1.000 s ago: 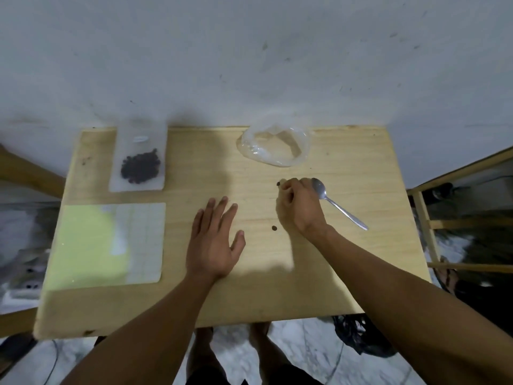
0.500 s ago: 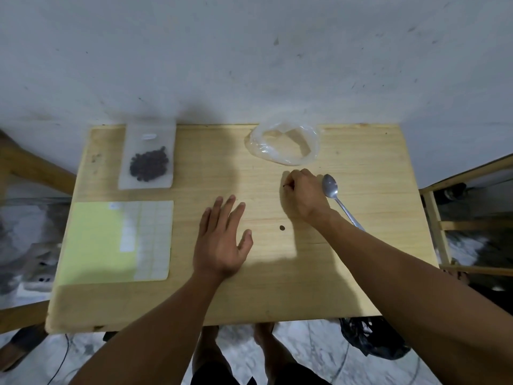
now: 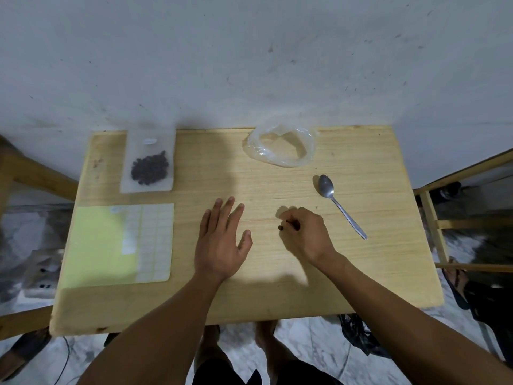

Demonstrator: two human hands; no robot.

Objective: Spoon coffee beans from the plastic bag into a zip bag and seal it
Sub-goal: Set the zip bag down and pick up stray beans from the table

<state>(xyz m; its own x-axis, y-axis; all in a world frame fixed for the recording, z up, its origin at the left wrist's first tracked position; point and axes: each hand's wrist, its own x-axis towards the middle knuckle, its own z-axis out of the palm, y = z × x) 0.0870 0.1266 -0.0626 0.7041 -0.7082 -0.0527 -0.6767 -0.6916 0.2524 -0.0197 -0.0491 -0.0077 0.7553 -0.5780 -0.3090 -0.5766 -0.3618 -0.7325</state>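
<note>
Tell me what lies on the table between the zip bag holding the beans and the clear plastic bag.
Nothing: in the head view the stretch of table between the zip bag and the plastic bag is bare wood.

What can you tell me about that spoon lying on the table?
The spoon looks like plain shiny metal, with an oval bowl and a long slim handle. It lies flat on the wooden table, bowl facing up and pointing toward the wall, handle running back toward the person's right. The bowl looks empty. Nothing touches it: the right hand is close beside it but apart, and the crumpled clear plastic bag sits beyond it.
</note>
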